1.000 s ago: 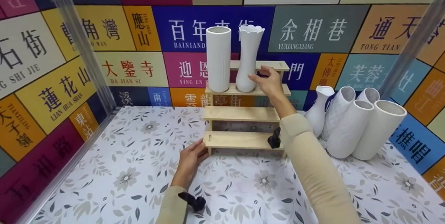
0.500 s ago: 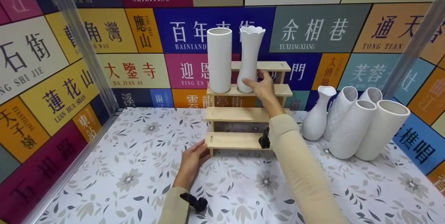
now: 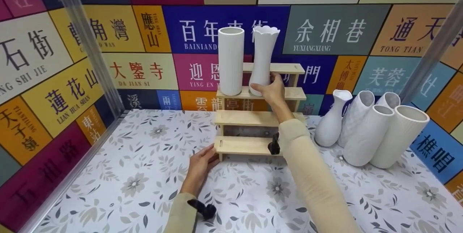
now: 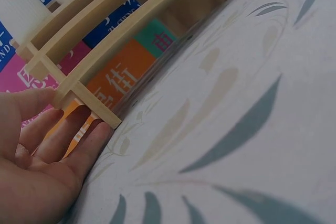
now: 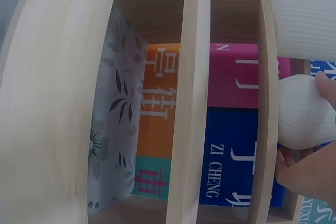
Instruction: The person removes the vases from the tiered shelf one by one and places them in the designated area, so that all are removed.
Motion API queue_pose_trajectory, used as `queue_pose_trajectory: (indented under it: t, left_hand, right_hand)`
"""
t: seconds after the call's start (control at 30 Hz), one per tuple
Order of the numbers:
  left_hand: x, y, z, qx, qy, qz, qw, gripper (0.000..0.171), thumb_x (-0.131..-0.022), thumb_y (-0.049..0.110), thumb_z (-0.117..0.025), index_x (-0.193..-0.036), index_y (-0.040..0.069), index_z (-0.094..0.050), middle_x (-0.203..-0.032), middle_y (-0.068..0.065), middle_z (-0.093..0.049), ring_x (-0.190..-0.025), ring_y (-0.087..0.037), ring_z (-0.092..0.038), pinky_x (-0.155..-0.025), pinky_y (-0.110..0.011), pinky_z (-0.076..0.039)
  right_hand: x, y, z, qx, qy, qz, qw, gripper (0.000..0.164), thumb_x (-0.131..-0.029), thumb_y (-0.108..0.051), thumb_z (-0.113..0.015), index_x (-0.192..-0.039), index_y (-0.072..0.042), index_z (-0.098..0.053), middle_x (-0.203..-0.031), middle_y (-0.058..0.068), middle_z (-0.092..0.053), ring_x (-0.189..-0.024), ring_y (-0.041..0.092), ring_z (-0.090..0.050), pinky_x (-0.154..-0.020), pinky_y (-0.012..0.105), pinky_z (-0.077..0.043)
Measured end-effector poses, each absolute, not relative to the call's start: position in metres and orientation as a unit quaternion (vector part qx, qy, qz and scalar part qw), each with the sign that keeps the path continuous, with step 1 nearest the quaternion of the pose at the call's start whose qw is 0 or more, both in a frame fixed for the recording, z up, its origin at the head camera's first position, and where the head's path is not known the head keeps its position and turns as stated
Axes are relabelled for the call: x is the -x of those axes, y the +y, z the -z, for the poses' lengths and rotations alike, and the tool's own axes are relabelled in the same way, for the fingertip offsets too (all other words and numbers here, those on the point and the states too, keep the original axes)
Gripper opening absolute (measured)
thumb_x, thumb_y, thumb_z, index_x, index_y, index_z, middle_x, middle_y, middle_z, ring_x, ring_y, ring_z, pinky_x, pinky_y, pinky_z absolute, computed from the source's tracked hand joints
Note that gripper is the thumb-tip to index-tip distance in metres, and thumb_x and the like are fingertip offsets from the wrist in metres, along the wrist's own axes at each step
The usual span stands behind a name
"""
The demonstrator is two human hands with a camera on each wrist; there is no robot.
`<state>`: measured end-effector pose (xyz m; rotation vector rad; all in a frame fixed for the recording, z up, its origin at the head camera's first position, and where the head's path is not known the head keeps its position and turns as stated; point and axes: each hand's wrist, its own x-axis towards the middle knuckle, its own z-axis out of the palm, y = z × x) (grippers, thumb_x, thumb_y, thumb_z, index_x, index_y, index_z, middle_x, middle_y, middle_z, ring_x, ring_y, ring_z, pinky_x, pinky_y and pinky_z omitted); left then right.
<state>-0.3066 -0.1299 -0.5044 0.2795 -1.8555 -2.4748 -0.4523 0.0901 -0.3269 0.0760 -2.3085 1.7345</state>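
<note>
My right hand [image 3: 273, 90] holds a white vase [image 3: 263, 57] with a scalloped rim low on its body, thumb in front and fingers round the far side. It stands upright on the third step of a stepped wooden stand [image 3: 253, 118]. Just left of it on that step is a ribbed white cylinder vase [image 3: 230, 61]. At the stand's front left corner my left hand [image 3: 200, 164] grips the lowest step's end. In the left wrist view its thumb lies at the board's end and its fingers at the wooden leg [image 4: 95, 104]. The right wrist view shows the held vase's rounded base [image 5: 304, 114].
Several white vases stand grouped on the right: a narrow-necked one [image 3: 329, 121], a smooth one [image 3: 365, 139] and a ribbed one [image 3: 401, 139] among them. A floral cloth [image 3: 134, 160] covers the table. Colourful lettered panels [image 3: 336, 30] rise close behind the stand.
My right hand has shifted left and lower on the scalloped vase, its thumb now across the front. The vase stays on its step. My left hand keeps its place at the stand's corner.
</note>
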Motion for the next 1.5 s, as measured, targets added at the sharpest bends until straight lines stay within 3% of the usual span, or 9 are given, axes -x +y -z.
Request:
queue_pose_trajectory:
  t: [0.13, 0.37, 0.83, 1.07, 1.27, 1.5]
  left_hand:
    - [0.308, -0.127, 0.502, -0.086, -0.594, 0.799, 0.026, 0.044, -0.101, 0.017, -0.061, -0.14, 0.0, -0.055, -0.139, -0.024, -0.059, -0.113, -0.024, -0.068, -0.102, -0.035, -0.057]
    - [0.313, -0.123, 0.498, -0.093, -0.593, 0.799, 0.021, 0.044, -0.1, 0.018, -0.061, -0.141, 0.001, -0.055, -0.138, -0.024, -0.061, -0.115, -0.025, -0.067, -0.102, -0.036, -0.057]
    - [0.309, -0.131, 0.502, -0.116, -0.607, 0.786, 0.015, 0.045, -0.101, 0.022, -0.061, -0.142, 0.005, -0.055, -0.14, -0.022, -0.059, -0.123, -0.03, -0.064, -0.103, -0.035, -0.056]
    - [0.306, -0.134, 0.503, -0.121, -0.607, 0.786, 0.019, 0.045, -0.101, 0.02, -0.06, -0.142, 0.003, -0.054, -0.14, -0.024, -0.059, -0.123, -0.031, -0.063, -0.105, -0.037, -0.055]
    - [0.306, -0.132, 0.503, -0.123, -0.605, 0.787, 0.014, 0.044, -0.102, 0.02, -0.059, -0.143, 0.004, -0.054, -0.139, -0.024, -0.06, -0.122, -0.029, -0.063, -0.106, -0.038, -0.055]
    - [0.305, -0.13, 0.504, -0.114, -0.61, 0.784, 0.003, 0.046, -0.102, 0.022, -0.059, -0.144, 0.005, -0.052, -0.143, -0.023, -0.057, -0.129, -0.032, -0.059, -0.108, -0.038, -0.053]
  right_hand:
    - [0.451, 0.091, 0.324, -0.015, -0.809, -0.568, 0.152, 0.075, -0.082, -0.024, -0.083, -0.144, -0.007, -0.043, -0.144, 0.016, -0.049, -0.132, 0.031, -0.051, -0.114, 0.04, -0.046]
    - [0.445, 0.097, 0.32, -0.012, -0.805, -0.566, 0.174, 0.074, -0.079, -0.022, -0.085, -0.142, -0.009, -0.046, -0.143, 0.013, -0.051, -0.132, 0.028, -0.052, -0.115, 0.039, -0.045]
    - [0.405, 0.108, 0.325, -0.014, -0.801, -0.584, 0.126, 0.08, -0.077, -0.027, -0.087, -0.145, -0.017, -0.045, -0.14, 0.009, -0.054, -0.128, 0.028, -0.055, -0.108, 0.042, -0.051]
    - [0.38, 0.119, 0.336, -0.035, -0.783, -0.606, 0.132, 0.079, -0.075, -0.02, -0.088, -0.142, -0.012, -0.048, -0.133, 0.012, -0.055, -0.12, 0.029, -0.057, -0.103, 0.042, -0.054]
    - [0.353, 0.136, 0.349, -0.038, -0.776, -0.618, 0.12, 0.08, -0.074, -0.02, -0.089, -0.142, -0.012, -0.048, -0.134, 0.012, -0.058, -0.125, 0.027, -0.055, -0.106, 0.042, -0.052]
    - [0.329, 0.161, 0.367, -0.019, -0.789, -0.602, 0.126, 0.083, -0.075, -0.023, -0.089, -0.145, -0.012, -0.045, -0.14, 0.013, -0.053, -0.121, 0.031, -0.056, -0.093, 0.042, -0.059]
